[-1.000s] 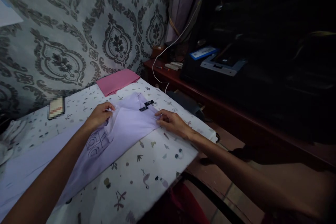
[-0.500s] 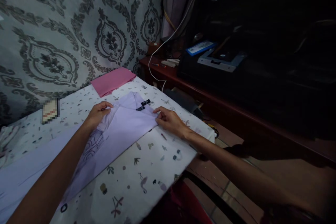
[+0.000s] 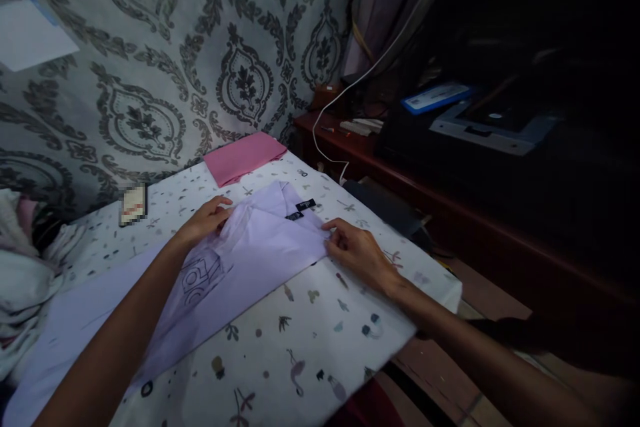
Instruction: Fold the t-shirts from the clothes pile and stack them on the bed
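A light purple shirt (image 3: 255, 260) lies across the white patterned table cover (image 3: 280, 373), its collar end pointing away from me, with black labels (image 3: 302, 209) near the neck. Line drawing shows on its front. My left hand (image 3: 206, 221) pinches the shirt's edge on the left of the collar end. On the right, my right hand (image 3: 357, 250) has thumb and fingers closed on the shirt's corner. Beyond the shirt lies a folded pink cloth (image 3: 245, 159).
A blurred card-like object (image 3: 133, 205) lies at the back left. Piled clothes (image 3: 25, 273) sit at the far left. A dark red shelf (image 3: 360, 147) with a white cable (image 3: 320, 121) and a blue-edged item (image 3: 437, 97) stands at the right.
The view has shifted left, bringing the clothes pile and a white sheet on the wall into sight. Both hands keep their hold; the shirt's left part near the collar looks slightly more spread.
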The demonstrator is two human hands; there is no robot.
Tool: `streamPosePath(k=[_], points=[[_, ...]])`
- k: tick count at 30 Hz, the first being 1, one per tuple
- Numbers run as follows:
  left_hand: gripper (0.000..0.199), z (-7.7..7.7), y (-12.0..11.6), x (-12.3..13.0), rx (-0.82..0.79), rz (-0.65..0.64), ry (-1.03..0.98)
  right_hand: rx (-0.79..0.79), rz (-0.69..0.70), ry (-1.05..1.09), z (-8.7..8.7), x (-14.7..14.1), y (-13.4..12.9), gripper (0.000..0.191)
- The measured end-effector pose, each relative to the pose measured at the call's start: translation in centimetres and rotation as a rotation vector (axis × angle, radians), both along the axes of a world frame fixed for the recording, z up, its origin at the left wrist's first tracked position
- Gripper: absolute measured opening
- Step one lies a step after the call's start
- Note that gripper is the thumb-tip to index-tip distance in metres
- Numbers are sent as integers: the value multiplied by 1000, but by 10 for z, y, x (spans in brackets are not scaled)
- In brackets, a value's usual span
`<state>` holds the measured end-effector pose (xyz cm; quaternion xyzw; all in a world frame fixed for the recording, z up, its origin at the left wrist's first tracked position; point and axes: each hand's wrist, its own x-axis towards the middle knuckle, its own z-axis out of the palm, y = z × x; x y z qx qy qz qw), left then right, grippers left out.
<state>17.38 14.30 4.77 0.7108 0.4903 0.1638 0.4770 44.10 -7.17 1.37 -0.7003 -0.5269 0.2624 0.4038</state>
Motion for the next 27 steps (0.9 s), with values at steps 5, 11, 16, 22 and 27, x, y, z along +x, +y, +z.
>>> streamPosePath(k=[5,11,16,22,27], points=[[45,1,-9,-9,51,-33,165,24,2,-32,-2,0,-1,24],[23,8,-19,4,315,-41,53,39,-17,-35,-7,0,0,24],[15,2,-24,1,588,-7,212,77,-12,-57,-10,-1,-1,22],[12,-21,-13,-9,596,-77,382,86,-13,-85,-9,-2,-2,22],[15,-21,-12,-6,639,-115,544,78,-30,-69,-8,-4,-2,20]])
